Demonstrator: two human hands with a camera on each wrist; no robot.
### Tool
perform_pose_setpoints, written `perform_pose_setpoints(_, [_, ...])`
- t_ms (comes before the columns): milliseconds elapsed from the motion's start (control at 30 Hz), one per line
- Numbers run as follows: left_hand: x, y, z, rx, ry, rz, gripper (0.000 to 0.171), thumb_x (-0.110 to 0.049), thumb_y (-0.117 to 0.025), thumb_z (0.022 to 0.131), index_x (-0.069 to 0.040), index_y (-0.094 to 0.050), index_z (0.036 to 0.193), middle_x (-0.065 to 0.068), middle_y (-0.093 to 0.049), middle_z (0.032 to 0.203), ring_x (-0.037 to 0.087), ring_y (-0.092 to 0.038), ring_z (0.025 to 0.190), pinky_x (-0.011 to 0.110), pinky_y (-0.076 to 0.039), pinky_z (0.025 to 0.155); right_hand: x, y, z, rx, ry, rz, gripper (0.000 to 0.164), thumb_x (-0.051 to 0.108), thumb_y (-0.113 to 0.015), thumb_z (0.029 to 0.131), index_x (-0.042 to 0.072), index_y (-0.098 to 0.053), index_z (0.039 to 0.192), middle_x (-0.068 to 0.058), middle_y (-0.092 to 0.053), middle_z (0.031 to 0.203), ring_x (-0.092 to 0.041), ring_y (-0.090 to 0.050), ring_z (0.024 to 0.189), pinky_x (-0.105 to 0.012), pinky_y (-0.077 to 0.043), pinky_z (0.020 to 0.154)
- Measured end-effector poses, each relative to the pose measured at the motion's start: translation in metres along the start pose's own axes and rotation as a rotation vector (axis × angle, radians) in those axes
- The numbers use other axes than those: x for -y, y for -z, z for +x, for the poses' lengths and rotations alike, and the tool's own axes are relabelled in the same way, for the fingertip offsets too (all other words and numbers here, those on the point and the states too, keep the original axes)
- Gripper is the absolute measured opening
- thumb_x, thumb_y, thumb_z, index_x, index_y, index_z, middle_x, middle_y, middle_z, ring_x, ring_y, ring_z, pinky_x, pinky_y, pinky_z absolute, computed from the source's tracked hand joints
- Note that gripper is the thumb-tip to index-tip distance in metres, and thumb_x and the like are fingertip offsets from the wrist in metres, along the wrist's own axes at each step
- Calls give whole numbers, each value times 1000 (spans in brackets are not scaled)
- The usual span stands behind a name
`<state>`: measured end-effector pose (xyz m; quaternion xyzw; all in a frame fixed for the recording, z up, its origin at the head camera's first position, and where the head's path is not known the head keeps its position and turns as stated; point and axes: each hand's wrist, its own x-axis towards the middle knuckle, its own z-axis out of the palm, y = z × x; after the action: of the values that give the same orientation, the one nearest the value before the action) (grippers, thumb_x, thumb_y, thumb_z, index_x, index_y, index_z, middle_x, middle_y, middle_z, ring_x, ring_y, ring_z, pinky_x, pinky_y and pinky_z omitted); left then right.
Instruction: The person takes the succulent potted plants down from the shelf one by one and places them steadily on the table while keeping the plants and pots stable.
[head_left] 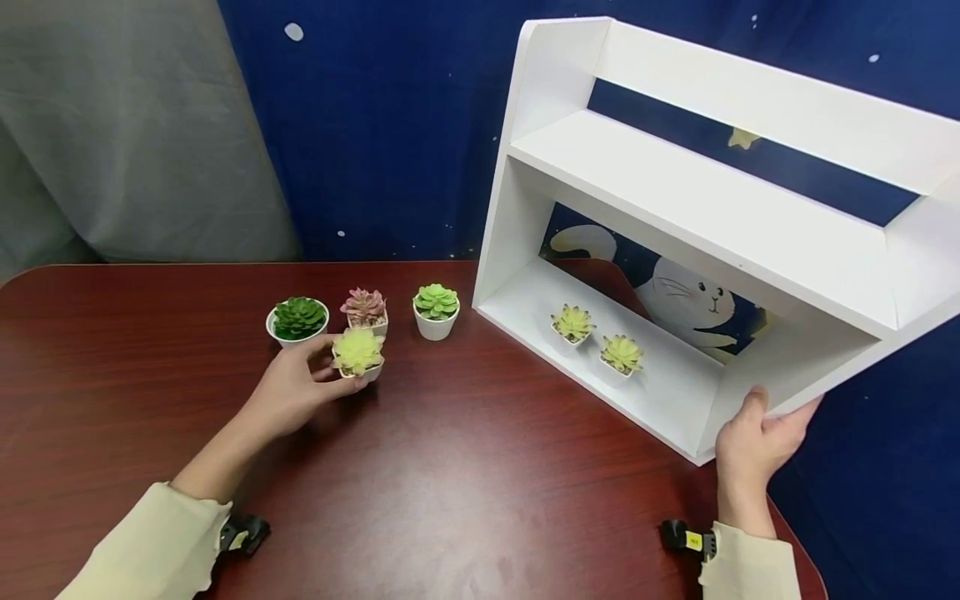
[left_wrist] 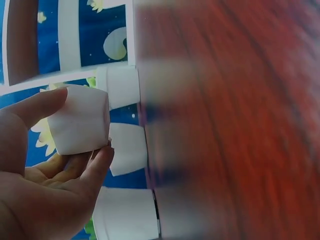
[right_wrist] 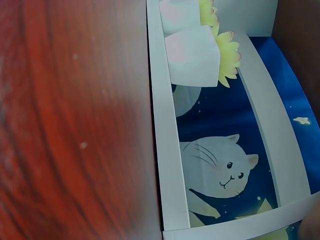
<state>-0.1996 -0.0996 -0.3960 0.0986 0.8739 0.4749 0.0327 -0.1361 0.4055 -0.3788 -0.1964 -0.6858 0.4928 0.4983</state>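
My left hand (head_left: 300,383) pinches a small white pot with a yellow-green artificial succulent (head_left: 357,350), thumb on one side and fingers on the other. In the left wrist view this pot (left_wrist: 80,120) is tilted, its plant pointing away and mostly hidden. Close behind it are a pink succulent (head_left: 365,308) and a dark green succulent (head_left: 298,319), both in white pots. At the right, my right hand (head_left: 757,446) grips the side panel of a white two-tier shelf (head_left: 705,225), thumb on the front edge. Two yellow-green succulents, one nearer the middle (head_left: 621,356) and one further left (head_left: 573,324), stand on its lower tier.
A bright green succulent (head_left: 435,311) in a round white pot stands just left of the shelf. Everything rests on a reddish-brown table (head_left: 465,492). Behind it hang a blue printed cloth (head_left: 390,125) and a grey cloth (head_left: 142,142).
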Motion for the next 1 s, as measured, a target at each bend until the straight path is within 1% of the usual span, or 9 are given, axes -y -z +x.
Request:
perform_pose_setpoints(200, [12,12,-2,22,50,61,82,-34,-79,88,5,-42,150,27,-53,147,36,-61,126,44,-52,101,-5,1,0,9,-12,-13,61,7,-46,97,24,-38,155,-5,-53,148,-12,-49,130,-24,-36,110])
perform_pose_setpoints(267, [18,18,-3,31,60,78,84,-35,-78,88,6,-40,151,29,-52,147,36,-61,127,42,-54,100,-7,1,1,6,-12,-17,61,7,-46,97,24,-38,154,-5,-54,148,-12,-49,130,-24,-36,110])
perform_pose_setpoints(300, [20,21,-3,37,63,81,85,-35,-78,88,7,-39,151,29,-52,147,37,-61,127,40,-55,99,-8,2,1,4,-12,-17,61,6,-46,97,24,-39,154,-4,-54,148,-12,-49,130,-23,-36,110])
perform_pose_setpoints(367, [25,26,-5,48,69,93,85,-36,-78,88,7,-40,150,29,-53,145,37,-60,127,26,-56,93,-8,2,2,-1,-14,-17,61,6,-47,96,24,-39,154,-4,-54,148,-11,-49,130,-23,-36,111])
perform_pose_setpoints(467, [30,34,-9,58,71,95,83,-36,-78,88,7,-42,148,28,-56,143,37,-60,127,8,-48,84,-7,2,2,-1,-9,-12,61,5,-46,96,23,-39,154,-4,-54,148,-11,-49,130,-23,-36,110])
perform_pose_setpoints(533, [34,38,-11,67,75,108,82,-37,-78,87,7,-43,147,28,-56,143,38,-60,127,2,-43,80,-5,1,2,1,-5,-3,61,5,-46,96,23,-39,154,-4,-53,148,-12,-49,131,-23,-35,110])
perform_pose_setpoints(700, [45,45,-13,80,91,145,84,-38,-78,87,9,-42,147,31,-54,143,41,-60,127,6,-46,81,-2,0,2,-3,5,6,61,4,-46,95,21,-40,154,-4,-54,148,-12,-49,131,-23,-36,110])
perform_pose_setpoints(800, [49,47,-14,82,96,160,85,-39,-79,87,9,-42,146,32,-54,143,42,-60,127,5,-45,80,-2,0,2,-10,3,-2,61,3,-46,95,21,-41,153,-5,-54,147,-11,-50,130,-23,-36,110])
perform_pose_setpoints(1000, [56,50,-15,77,87,134,82,-35,-80,86,9,-43,145,30,-57,140,39,-59,127,2,-42,78,-4,-1,3,-11,4,1,60,3,-46,95,20,-41,152,-6,-55,146,-12,-50,129,-23,-36,109])
